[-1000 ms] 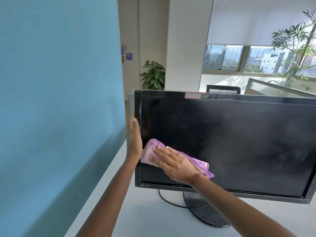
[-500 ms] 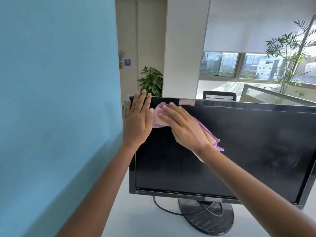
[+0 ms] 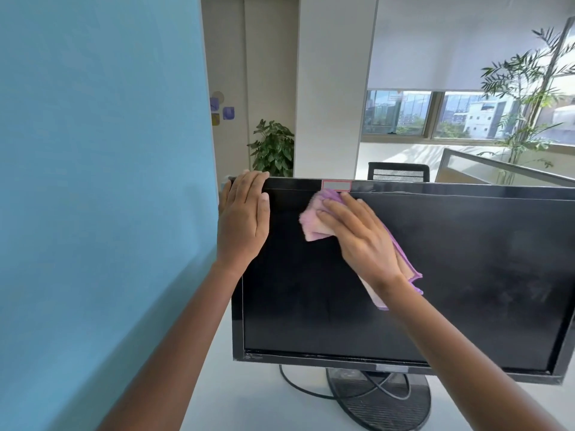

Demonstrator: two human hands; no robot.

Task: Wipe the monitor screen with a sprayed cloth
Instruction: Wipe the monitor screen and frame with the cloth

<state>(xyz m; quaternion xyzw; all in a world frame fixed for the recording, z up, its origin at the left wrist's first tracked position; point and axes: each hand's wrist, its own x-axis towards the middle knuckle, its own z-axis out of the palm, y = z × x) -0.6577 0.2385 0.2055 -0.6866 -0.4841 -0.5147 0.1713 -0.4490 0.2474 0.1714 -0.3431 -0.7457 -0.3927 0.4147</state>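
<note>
Head view: left hand (image 3: 244, 219) hooks the monitor (image 3: 466, 275) top; right hand (image 3: 357, 237), fingers flat, presses cloth (image 3: 314, 222). Harder push could tip it backwards.

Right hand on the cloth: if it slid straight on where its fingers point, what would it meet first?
The right hand points up-left, so it would likely meet the monitor's top bezel first, just left of the grey label.

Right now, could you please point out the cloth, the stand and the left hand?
cloth (image 3: 314, 223): head view, pink folded corner.
stand (image 3: 382, 412): head view, round base.
left hand (image 3: 245, 222): head view, back of hand.
</note>
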